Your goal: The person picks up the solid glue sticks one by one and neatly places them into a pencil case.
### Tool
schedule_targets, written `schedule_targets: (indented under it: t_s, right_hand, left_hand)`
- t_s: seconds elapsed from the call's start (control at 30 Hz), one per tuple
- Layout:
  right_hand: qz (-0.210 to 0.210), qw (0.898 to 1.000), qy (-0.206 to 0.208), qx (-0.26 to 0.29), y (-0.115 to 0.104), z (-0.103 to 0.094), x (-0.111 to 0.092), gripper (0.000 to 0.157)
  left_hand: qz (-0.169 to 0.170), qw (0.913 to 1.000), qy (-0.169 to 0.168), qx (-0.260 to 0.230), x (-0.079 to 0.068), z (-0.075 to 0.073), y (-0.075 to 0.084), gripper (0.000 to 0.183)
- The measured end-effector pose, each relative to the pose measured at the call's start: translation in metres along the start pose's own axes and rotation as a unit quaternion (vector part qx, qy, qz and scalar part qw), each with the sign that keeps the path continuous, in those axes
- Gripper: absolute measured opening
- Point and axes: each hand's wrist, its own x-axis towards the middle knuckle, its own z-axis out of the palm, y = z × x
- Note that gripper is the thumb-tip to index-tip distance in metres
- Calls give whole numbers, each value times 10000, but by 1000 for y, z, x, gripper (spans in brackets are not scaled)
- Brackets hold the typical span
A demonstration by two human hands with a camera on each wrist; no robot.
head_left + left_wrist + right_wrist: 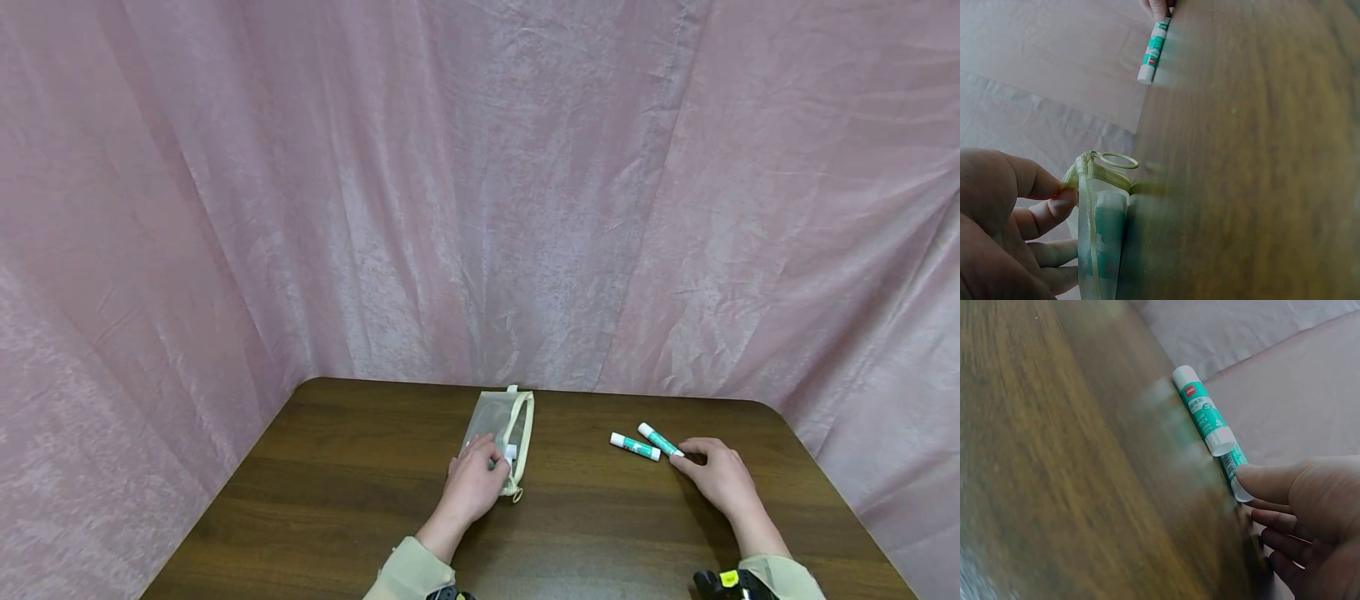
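A mesh zipper pouch with cream edging lies on the table, a ring pull at its near end. My left hand pinches the pouch's edge between thumb and forefinger. Through the mesh shows a green and white glue stick. Over to the right, two more glue sticks lie close together. My right hand has thumb and fingers at the near end of one glue stick, pinching it. The other glue stick lies beside it, its white cap toward the left.
The brown wooden table has rounded far corners. Pink curtains hang behind it and along its sides. A black device is strapped at the right wrist.
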Motion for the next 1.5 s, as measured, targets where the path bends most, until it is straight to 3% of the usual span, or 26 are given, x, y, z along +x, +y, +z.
schedule_targets:
  t_s: [0.67, 1.03, 1.5]
  right_hand:
    - [329, 9994, 59, -129, -4, -2, 1, 27]
    - [647, 9976, 47, -252, -2, -6, 2, 40]
    - [440, 9963, 740, -20, -8, -6, -3, 34]
  left_hand:
    - [-44, 10000, 32, 61, 1, 1, 0, 20]
    - [-63, 10000, 17, 11, 0, 0, 1, 20]
    - [-51, 10000, -8, 16, 0, -1, 2, 19]
